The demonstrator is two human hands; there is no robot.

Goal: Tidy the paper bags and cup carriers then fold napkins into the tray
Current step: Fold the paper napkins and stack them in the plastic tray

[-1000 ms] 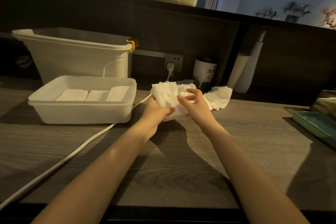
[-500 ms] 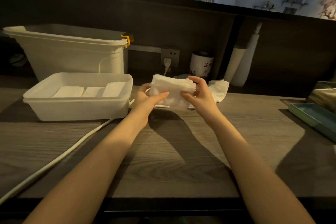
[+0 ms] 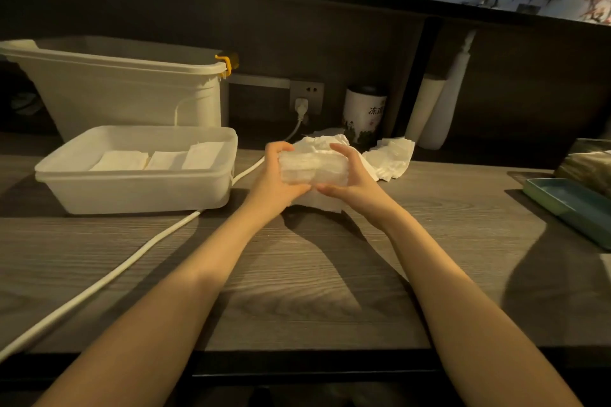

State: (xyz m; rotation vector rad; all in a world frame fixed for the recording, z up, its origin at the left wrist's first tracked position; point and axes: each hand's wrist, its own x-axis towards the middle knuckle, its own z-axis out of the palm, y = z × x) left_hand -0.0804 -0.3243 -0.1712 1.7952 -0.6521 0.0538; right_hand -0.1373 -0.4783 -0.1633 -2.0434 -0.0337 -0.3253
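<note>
A folded white napkin is held between both hands just above the wooden counter. My left hand grips its left end, fingers over the top and thumb below. My right hand grips the right end the same way. A loose pile of unfolded napkins lies behind and to the right of my hands. The white plastic tray stands to the left, with three folded napkins lying side by side inside it.
A large white bin stands behind the tray. A white cable runs from the wall socket across the counter to the left front. A printed canister and a white bottle stand at the back. A green tray sits at right.
The napkin has been folded over into a narrower, thicker bundle, and both hands have closed in on its ends and lowered it slightly toward the counter.
</note>
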